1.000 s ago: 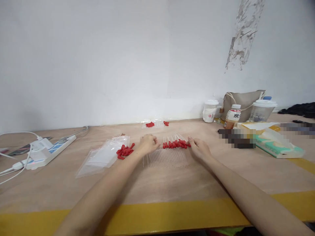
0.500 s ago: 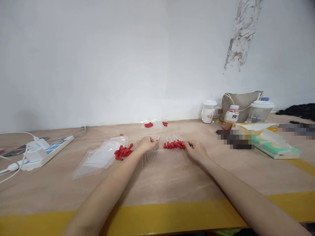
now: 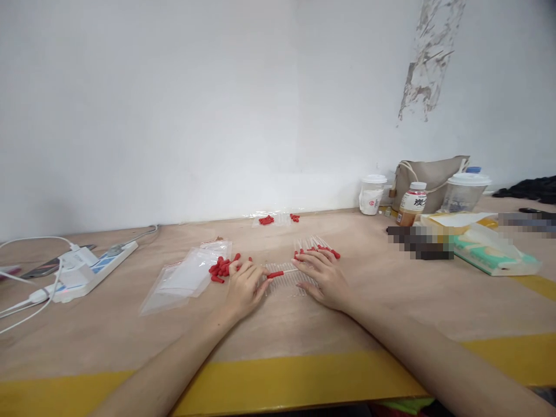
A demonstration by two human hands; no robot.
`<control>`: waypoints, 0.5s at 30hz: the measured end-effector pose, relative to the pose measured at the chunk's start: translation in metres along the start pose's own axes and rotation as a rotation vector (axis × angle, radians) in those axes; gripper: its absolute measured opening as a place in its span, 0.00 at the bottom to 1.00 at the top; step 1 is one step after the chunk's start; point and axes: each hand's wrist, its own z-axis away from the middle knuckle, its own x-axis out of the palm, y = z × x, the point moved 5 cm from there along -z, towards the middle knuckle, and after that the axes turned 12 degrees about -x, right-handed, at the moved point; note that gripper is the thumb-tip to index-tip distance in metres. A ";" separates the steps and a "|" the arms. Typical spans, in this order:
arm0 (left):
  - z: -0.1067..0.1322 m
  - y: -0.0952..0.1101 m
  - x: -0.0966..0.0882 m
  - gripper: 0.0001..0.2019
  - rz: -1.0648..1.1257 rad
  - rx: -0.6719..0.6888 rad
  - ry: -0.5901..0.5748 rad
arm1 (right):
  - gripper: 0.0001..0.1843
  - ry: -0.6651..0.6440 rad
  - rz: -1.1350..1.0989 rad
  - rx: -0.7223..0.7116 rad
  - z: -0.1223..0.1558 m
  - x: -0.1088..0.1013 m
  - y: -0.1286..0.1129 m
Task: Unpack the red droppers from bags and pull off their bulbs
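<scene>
My left hand (image 3: 247,285) is closed on a red rubber bulb (image 3: 275,274), its fingertips at the bulb's left end. A thin clear dropper tube (image 3: 290,271) runs from the bulb toward my right hand (image 3: 325,279), whose thumb and fingers close around its other end. Beneath and between both hands lies a row of clear tubes (image 3: 286,285), side by side. Past my right fingers, several droppers with red bulbs (image 3: 334,253) rest with their tubes pointing away. Beside my left hand is a pile of loose red bulbs (image 3: 220,267).
Clear plastic bags (image 3: 185,278) lie left of the pile. Small bagged red pieces (image 3: 266,220) are near the wall. A power strip (image 3: 99,272) is at left. Cups, a bottle (image 3: 412,204), a grey bag (image 3: 434,174) and a tissue pack (image 3: 495,255) stand at right.
My hands have come closer together over the row of tubes. A red bulb on a tube is now held between them. The view has shifted slightly.
</scene>
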 end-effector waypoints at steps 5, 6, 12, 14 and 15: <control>0.002 0.010 0.001 0.05 0.052 0.047 0.026 | 0.10 0.015 -0.001 -0.028 0.003 0.009 -0.001; 0.003 0.011 0.001 0.05 0.056 0.048 0.019 | 0.10 0.010 -0.005 -0.034 0.003 0.011 -0.002; 0.003 0.021 0.006 0.08 0.044 0.108 -0.049 | 0.10 -0.011 -0.049 -0.054 0.004 0.015 -0.008; 0.002 0.022 0.008 0.08 0.031 0.118 -0.057 | 0.10 -0.021 -0.055 -0.072 0.003 0.014 -0.009; 0.002 0.022 0.008 0.08 0.023 0.115 -0.061 | 0.10 -0.027 -0.054 -0.084 0.003 0.014 -0.009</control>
